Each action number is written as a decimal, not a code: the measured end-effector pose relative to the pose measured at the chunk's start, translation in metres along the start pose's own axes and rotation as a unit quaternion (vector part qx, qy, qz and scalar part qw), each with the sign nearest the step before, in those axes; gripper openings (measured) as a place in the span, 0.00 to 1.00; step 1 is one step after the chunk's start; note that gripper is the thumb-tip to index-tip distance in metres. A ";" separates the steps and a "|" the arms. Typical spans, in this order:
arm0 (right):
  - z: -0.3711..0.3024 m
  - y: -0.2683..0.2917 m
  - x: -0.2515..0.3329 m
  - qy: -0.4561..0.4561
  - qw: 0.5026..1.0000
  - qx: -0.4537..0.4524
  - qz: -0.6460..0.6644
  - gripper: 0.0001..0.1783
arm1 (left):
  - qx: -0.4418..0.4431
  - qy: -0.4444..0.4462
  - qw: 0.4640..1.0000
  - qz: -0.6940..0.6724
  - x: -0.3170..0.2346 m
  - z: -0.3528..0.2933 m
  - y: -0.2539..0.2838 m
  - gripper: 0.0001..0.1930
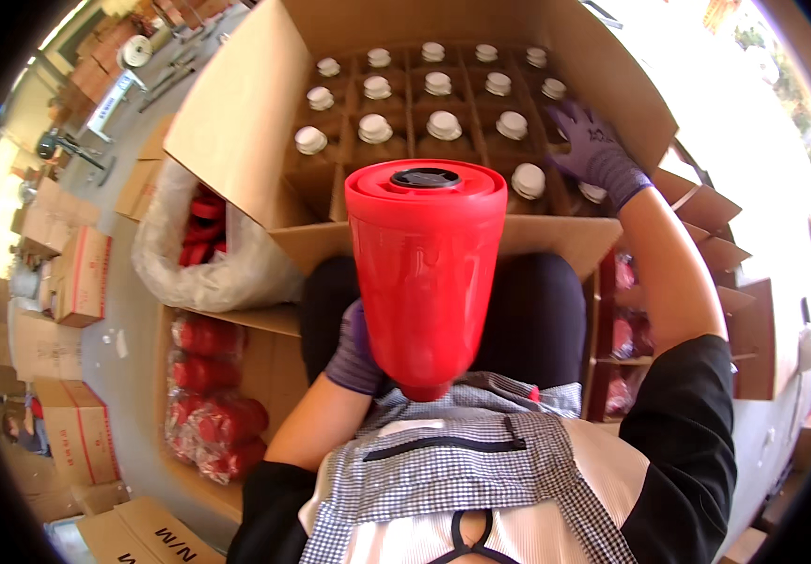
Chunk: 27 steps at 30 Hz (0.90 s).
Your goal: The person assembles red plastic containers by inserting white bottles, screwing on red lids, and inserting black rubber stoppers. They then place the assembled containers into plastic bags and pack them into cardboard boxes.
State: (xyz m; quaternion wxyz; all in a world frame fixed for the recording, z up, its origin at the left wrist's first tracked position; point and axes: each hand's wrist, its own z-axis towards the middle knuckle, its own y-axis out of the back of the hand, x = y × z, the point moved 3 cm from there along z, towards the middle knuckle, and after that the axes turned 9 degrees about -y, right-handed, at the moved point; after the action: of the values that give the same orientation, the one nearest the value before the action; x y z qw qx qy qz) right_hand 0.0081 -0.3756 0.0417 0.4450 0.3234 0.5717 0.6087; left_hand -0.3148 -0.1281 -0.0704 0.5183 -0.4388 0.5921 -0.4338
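Head view: divided carton (245,113) holds white-capped bottles (444,124); left hand (356,350) holds red container (424,273).

One red bottle (424,282); about fifteen white caps (444,122); two gloved hands (598,150).

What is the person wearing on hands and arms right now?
Both hands wear purple knit gloves: left hand, right hand. The forearms are bare from glove cuff to elbow. Black sleeves are pushed up to about the elbows. A small-check black-and-white apron with a black-trimmed pocket slit covers the front, over a pale ribbed top.
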 end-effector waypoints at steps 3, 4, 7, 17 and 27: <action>0.016 -0.033 0.000 0.022 0.995 0.076 -0.064 0.41 | 0.019 0.001 0.999 -0.043 0.002 0.013 0.002 0.26; 0.016 -0.032 0.008 0.031 0.994 0.081 -0.065 0.38 | 0.026 0.001 0.998 -0.057 0.005 0.013 0.003 0.25; 0.008 -0.017 0.015 0.062 0.994 0.076 -0.054 0.28 | 0.034 0.021 0.999 -0.025 0.007 0.008 0.005 0.24; -0.233 0.203 0.072 0.453 0.860 -0.056 0.227 0.17 | 0.138 0.137 0.930 0.312 0.025 0.020 0.001 0.05; -0.293 0.209 0.068 0.555 0.823 -0.110 0.056 0.12 | 0.181 0.332 0.853 0.359 0.071 0.042 0.005 0.11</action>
State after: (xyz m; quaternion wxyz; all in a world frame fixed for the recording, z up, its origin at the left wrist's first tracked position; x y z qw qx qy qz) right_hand -0.3191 -0.4229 0.1998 0.0501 -0.0886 0.6324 0.7679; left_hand -0.2788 -0.1977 -0.0956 0.4812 0.0758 0.7564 -0.4365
